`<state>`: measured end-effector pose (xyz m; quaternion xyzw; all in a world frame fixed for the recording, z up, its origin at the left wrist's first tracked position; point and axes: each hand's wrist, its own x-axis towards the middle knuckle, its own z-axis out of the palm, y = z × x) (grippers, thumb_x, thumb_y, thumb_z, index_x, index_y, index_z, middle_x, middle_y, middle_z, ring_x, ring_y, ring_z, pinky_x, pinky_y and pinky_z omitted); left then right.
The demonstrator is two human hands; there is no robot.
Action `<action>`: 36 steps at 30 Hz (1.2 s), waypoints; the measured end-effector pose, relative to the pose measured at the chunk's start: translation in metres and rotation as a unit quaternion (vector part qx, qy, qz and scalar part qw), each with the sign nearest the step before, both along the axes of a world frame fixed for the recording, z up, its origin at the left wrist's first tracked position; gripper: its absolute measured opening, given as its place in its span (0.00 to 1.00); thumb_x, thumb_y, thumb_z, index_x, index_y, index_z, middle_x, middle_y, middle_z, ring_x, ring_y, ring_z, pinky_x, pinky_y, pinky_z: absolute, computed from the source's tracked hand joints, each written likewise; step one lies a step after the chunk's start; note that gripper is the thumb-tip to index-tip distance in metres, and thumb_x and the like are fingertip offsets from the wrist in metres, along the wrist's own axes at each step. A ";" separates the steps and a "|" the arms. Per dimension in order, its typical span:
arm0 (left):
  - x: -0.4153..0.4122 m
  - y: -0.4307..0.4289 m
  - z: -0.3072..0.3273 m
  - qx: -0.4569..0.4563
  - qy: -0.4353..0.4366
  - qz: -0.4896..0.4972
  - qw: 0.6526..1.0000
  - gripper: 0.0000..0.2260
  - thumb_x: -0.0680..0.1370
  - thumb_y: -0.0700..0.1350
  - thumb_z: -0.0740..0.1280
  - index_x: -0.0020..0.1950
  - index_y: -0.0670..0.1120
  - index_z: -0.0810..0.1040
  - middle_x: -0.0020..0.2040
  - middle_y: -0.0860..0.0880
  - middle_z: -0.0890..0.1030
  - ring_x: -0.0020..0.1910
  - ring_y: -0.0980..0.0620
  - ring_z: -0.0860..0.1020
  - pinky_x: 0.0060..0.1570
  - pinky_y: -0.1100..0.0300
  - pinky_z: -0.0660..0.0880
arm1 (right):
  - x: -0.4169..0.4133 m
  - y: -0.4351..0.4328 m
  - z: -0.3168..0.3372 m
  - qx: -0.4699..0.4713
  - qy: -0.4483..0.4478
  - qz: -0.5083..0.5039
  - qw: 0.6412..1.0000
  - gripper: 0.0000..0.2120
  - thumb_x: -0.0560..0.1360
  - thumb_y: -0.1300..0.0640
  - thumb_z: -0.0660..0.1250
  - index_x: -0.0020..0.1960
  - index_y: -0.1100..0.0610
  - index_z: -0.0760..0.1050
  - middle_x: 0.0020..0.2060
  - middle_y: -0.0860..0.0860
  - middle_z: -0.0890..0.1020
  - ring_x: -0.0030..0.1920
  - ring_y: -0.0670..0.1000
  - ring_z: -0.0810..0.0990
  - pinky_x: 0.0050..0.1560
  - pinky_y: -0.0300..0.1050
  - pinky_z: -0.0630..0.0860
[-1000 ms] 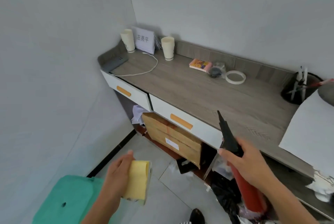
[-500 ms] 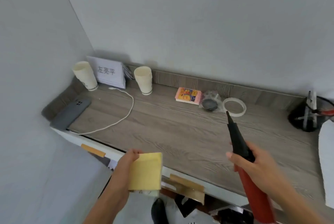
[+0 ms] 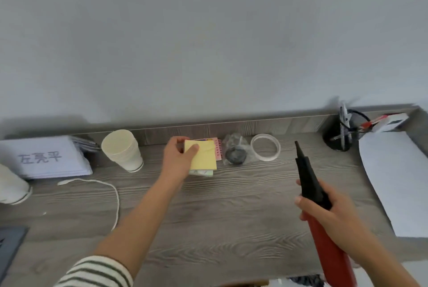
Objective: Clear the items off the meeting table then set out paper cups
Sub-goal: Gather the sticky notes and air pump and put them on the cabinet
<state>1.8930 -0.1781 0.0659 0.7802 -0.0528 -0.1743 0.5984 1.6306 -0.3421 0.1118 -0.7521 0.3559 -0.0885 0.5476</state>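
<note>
Head view. Your left hand (image 3: 178,157) pinches the yellow note pad (image 3: 202,156), thumb flat on its top face, fingers curled behind its far edge. The pad sits at the back of the wooden counter (image 3: 208,217), overlapping a pink spiral notebook (image 3: 218,147); whether they touch cannot be told.

Your right hand (image 3: 328,212) is wrapped round the red tool (image 3: 309,182) where its black nozzle meets the red body. It is held above the counter with the nozzle pointing at the wall.

A stack of paper cups (image 3: 121,150) stands upside down just left of your left hand. A tape ring (image 3: 265,147) and a bagged dark object (image 3: 235,153) lie between your hands, near the back edge. A name card (image 3: 44,157) stands far left and a white sheet (image 3: 398,182) lies far right.
</note>
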 end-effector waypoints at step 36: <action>0.017 -0.011 -0.078 0.334 -0.344 -0.159 0.863 0.15 0.70 0.43 0.75 0.56 0.44 0.81 0.62 0.42 0.77 0.60 0.40 0.77 0.47 0.46 0.81 | 0.145 -0.138 -0.070 -0.188 -0.141 -0.127 0.964 0.18 0.73 0.50 0.71 0.60 0.50 0.70 0.44 0.46 0.79 0.45 0.47 0.79 0.50 0.46 0.76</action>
